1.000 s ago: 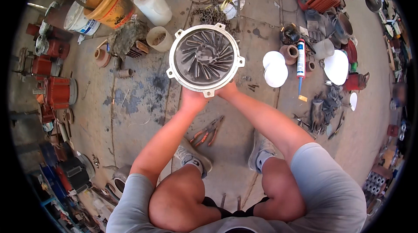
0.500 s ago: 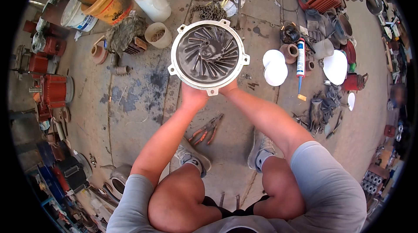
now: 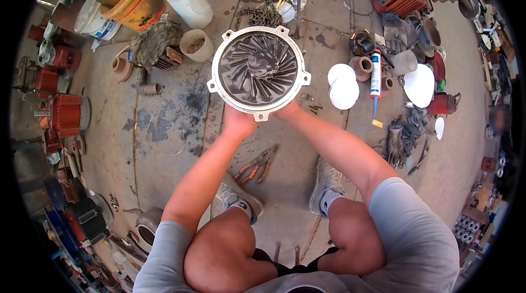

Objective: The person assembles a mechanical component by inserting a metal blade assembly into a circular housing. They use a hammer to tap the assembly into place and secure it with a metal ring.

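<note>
Between my hands is a round, pale metal motor housing (image 3: 257,109) with small bolt lugs around its rim. Its dark, greasy inside faces up and has curved radial vanes (image 3: 263,66) around a central hub. My left hand (image 3: 239,121) grips the housing from below at its near left edge. At the near right, my right hand (image 3: 287,110) supports it in the same way. Most of the fingers of both hands are hidden beneath it. On the floor under my forearms lie pliers (image 3: 256,165) with orange handles, apart from my hands.
Beyond the housing lies a chain (image 3: 265,15). To the left stand a plastic film roll (image 3: 190,3), a cup (image 3: 196,46) and a yellow bucket (image 3: 133,2). White discs (image 3: 343,89), a sealant tube (image 3: 375,74) and dark gloves (image 3: 400,139) lie right. Red motors (image 3: 67,115) line the left.
The housing has shifted slightly left with both hands and tilted a little. The view has also moved slightly. My grip looks the same.
</note>
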`<state>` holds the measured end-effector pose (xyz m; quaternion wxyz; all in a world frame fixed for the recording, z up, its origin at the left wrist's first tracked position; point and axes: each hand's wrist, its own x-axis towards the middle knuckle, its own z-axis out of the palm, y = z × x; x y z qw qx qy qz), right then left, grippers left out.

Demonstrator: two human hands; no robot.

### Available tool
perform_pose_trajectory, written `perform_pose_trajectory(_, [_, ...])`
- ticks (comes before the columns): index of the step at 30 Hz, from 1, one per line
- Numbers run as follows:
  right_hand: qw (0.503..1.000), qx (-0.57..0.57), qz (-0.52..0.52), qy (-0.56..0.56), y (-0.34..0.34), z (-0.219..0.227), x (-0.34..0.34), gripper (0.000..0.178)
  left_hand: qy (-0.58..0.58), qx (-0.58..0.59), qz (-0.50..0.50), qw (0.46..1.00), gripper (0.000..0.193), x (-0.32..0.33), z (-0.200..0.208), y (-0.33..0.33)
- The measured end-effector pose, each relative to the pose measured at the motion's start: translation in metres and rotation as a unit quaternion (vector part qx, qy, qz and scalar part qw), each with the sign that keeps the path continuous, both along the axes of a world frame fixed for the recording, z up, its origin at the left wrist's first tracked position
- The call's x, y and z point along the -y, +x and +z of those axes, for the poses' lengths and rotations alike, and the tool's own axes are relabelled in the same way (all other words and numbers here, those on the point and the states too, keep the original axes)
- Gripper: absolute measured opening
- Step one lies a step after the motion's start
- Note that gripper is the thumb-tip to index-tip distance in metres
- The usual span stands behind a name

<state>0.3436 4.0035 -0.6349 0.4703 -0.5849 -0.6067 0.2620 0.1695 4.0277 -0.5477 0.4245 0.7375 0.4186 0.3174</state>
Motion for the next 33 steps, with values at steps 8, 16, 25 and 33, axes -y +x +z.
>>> perform_pose_trajectory(8, [0.990, 0.121, -0.052, -0.041, -0.003, 0.019, 0.002, 0.049, -0.041, 0.047, -0.018, 0.998, 0.062, 0.000, 0.006, 0.002])
perform_pose_trajectory(16, [0.997, -0.035, 0.027, -0.062, 0.018, 0.035, 0.006, 0.043, -0.058, 0.051, -0.027, 0.997, 0.057, -0.002, 0.026, 0.008])
perform_pose_trajectory(25, [0.991, -0.032, 0.130, 0.000, 0.032, 0.025, -0.005, 0.063, -0.050, 0.023, -0.053, 0.997, 0.063, -0.007, 0.033, 0.001])
perform_pose_trajectory(33, [1.000, 0.013, 0.012, -0.014, 0.014, 0.039, 0.003, 0.062, -0.053, -0.009, -0.063, 0.997, 0.062, -0.008, 0.042, 0.001])
